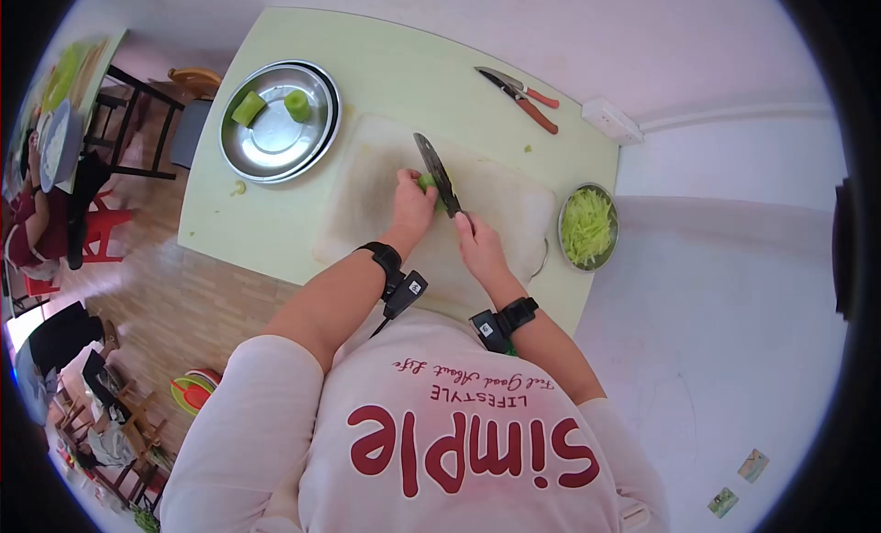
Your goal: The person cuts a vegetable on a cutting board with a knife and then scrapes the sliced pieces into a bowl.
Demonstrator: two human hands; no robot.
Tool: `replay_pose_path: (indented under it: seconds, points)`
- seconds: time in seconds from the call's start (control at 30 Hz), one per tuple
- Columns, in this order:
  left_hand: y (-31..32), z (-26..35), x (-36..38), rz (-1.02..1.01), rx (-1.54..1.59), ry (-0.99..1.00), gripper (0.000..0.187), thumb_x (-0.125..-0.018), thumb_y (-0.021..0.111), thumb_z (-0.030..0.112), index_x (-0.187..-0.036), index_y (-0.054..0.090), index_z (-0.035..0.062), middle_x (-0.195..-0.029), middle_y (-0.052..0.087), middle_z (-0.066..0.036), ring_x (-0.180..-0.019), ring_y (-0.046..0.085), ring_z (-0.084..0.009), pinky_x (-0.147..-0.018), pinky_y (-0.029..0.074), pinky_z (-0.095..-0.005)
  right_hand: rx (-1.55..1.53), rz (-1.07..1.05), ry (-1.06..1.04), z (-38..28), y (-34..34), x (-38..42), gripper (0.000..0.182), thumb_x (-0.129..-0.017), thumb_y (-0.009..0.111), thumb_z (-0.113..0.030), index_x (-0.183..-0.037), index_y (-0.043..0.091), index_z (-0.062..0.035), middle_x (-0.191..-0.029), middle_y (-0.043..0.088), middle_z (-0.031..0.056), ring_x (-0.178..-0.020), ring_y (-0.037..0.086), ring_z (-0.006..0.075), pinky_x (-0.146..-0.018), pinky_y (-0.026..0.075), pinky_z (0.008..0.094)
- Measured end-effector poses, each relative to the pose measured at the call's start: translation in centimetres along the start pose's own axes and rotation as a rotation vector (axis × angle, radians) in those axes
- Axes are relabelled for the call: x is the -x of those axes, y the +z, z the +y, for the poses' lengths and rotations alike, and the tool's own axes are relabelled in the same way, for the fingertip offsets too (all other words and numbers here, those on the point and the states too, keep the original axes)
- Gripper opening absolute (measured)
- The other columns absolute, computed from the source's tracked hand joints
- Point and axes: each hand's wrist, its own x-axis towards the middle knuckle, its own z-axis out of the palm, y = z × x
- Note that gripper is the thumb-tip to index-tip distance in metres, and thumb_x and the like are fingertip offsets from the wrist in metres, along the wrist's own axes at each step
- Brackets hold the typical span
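Pale-green worktop is carrying my white cutting board near its front edge, where my right hand is gripping the knife. My left hand is pinching the green vegetable piece mid-board; I judge those fingertips are sitting too close to the blade, so a roll could nick them.

Bare board before bowl

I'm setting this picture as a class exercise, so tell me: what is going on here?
A person is cutting a green vegetable piece on a white cutting board. The left hand steadies it; the right hand grips a dark knife. Two more pieces lie in a metal plate, shreds in a bowl.
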Motion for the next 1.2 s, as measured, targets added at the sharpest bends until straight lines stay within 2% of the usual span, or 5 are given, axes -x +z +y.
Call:
replay_pose_path:
  seconds: [0.07, 0.17, 0.3, 0.37, 1.2]
  points:
    - [0.3, 0.1, -0.1, 0.01, -0.003, -0.029, 0.038, -0.08, 0.063, 0.01, -0.11, 0.043, -0.0011, -0.075, 0.059, -0.017, -0.073, 0.06, -0.032, -0.068, 0.048, -0.0421, 0.015, -0.03, 0.009, -0.8, -0.7, 0.5, 0.041, -0.097, 0.046, -0.038, -0.102, 0.059, -0.0003, -0.075, 0.058, 0.0229, -0.072, 0.059, 0.0378, -0.066, 0.046, 0.0422]
    - [-0.7, 0.2, 0.4, 0.037, -0.033, -0.044, 0.037, -0.08, 0.064, 0.01, -0.109, 0.043, -0.0012, -0.075, 0.059, -0.017, -0.073, 0.06, -0.0326, -0.068, 0.048, -0.042, 0.024, -0.008, -0.043, -0.8, -0.1, 1.4, 0.04, -0.098, 0.046, -0.037, -0.099, 0.061, 0.0002, -0.057, 0.05, 0.0062, -0.052, 0.051, 0.0155, -0.052, 0.042, 0.0317]
    - [-0.5, 0.7, 0.1, 0.047, -0.025, -0.034, 0.037, -0.079, 0.064, 0.01, -0.108, 0.043, -0.0012, -0.076, 0.059, -0.018, -0.073, 0.06, -0.0331, -0.068, 0.048, -0.042, 0.014, 0.006, -0.067, -1.1, -0.6, 1.6, 0.041, -0.098, 0.046, -0.037, -0.1, 0.061, 0.0006, -0.057, 0.05, 0.0062, -0.051, 0.051, 0.0151, -0.052, 0.042, 0.0316]
    - [-0.6, 0.8, 0.0, 0.046, -0.019, -0.02, 0.036, -0.079, 0.064, 0.01, -0.107, 0.043, -0.001, -0.077, 0.059, -0.018, -0.074, 0.06, -0.0336, -0.069, 0.048, -0.0423, -0.012, -0.02, 0.001, -1.4, -0.8, 1.7, 0.041, -0.097, 0.046, -0.039, -0.097, 0.058, 0.0005, -0.07, 0.055, 0.0215, -0.066, 0.056, 0.0373, -0.062, 0.044, 0.0423]
    - [-0.2, 1.2, 0.6, 0.059, -0.029, -0.013, 0.036, -0.08, 0.062, 0.012, -0.107, 0.044, -0.0026, -0.081, 0.061, -0.024, -0.077, 0.062, -0.0389, -0.072, 0.049, -0.044, 0.009, -0.046, 0.045, -1.4, -0.7, 0.8, 0.042, -0.097, 0.044, -0.039, -0.1, 0.059, 0.0002, -0.073, 0.058, 0.0231, -0.072, 0.059, 0.0402, -0.065, 0.045, 0.0439]
